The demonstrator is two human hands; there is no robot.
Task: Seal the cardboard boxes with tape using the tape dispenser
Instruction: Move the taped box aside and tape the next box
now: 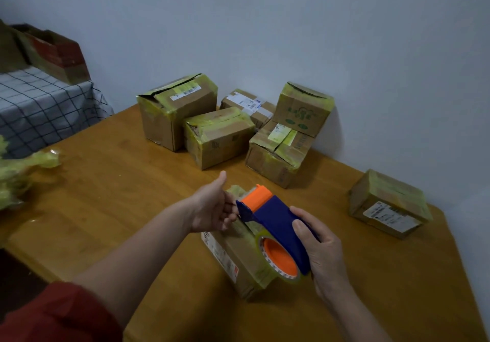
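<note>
Gripping the tape dispenser (275,221), right hand (324,252) holds it beside left hand (212,209).

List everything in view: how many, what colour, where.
back boxes: five, brown with yellow-green tape, by the wall, one stacked on another
lone box: one, brown, table's right
near box: one, brown, under the dispenser
box on cloth: one, brown-red, far left
tape dispenser: one, blue and orange, over near box
crumpled tape: one heap, yellow-green, table's left edge
table: one, wooden
checked cloth: one, white-and-dark, far left
left hand: at dispenser's front
right hand: gripping dispenser
</note>
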